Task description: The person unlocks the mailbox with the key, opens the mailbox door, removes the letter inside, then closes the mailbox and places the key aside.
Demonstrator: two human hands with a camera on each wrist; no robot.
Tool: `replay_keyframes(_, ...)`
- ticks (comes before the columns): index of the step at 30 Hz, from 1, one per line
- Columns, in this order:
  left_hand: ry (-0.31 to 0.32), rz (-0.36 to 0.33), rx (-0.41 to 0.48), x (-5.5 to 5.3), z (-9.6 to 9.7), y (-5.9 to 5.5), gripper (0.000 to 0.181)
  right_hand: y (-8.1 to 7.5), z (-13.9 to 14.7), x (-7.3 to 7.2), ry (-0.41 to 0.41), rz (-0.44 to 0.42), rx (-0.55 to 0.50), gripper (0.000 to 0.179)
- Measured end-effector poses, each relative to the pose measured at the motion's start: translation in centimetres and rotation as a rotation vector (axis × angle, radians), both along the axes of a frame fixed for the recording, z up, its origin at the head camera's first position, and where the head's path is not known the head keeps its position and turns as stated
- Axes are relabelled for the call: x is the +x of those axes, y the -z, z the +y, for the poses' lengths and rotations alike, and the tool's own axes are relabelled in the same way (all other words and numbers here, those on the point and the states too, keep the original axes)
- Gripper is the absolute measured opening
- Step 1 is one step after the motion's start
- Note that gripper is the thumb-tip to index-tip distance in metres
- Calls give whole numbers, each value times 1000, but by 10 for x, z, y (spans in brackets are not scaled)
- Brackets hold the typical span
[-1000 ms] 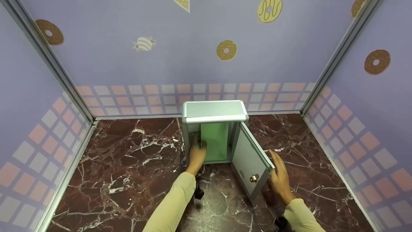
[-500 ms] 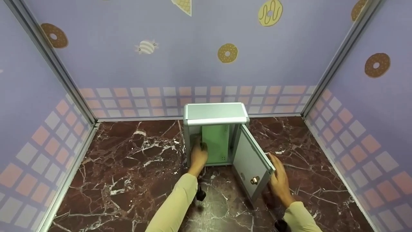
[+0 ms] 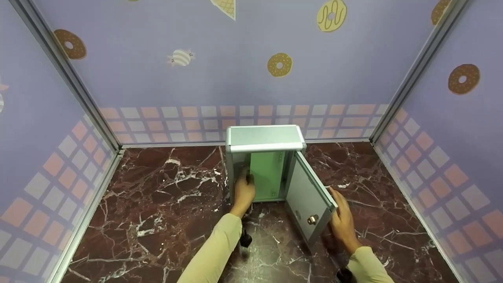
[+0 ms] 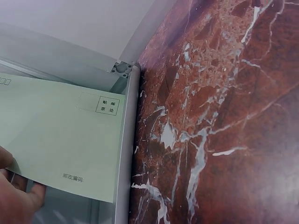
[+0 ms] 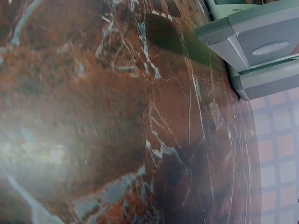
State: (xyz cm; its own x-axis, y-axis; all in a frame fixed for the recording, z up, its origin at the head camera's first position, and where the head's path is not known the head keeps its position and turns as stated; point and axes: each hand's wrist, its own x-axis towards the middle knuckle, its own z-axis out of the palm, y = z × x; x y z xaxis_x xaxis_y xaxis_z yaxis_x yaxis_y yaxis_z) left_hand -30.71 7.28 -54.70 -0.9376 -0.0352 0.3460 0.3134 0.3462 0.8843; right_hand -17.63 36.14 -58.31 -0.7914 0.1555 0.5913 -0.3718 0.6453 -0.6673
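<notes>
**Green envelope held upright inside a silver-rimmed box**

At the far left, a lilac side wall is patterned low down with pink and white squares. Beside it, a dark red marbled surface is crossed by pale veins. The left sleeve is stretched up toward the box, and the left hand is placed inside its left part. The envelope is pinched there by one edge, between thumb and fingers, as is shown from the left wrist; a square stamp mark and small characters are printed on its face. The box is set near the back wall, which is decorated with doughnuts and a sweet. To the right, the door is swung outward, with a brass-coloured lock fitted to its inner side. By the door's free edge, the right hand is rested against the outer side, its fingers extended. At the far right, the right sleeve and another patterned wall are seen.
</notes>
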Motion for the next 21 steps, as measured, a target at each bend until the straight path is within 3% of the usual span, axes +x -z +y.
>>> replay_keyframes(14, 27, 103, 0, 18, -13, -3, 23, -1, -7, -1, -27, 3, -32, 48)
replay_keyframes(21, 76, 87, 18, 26, -22, -10, 20, -2, -8, -1, -40, 18, -51, 47)
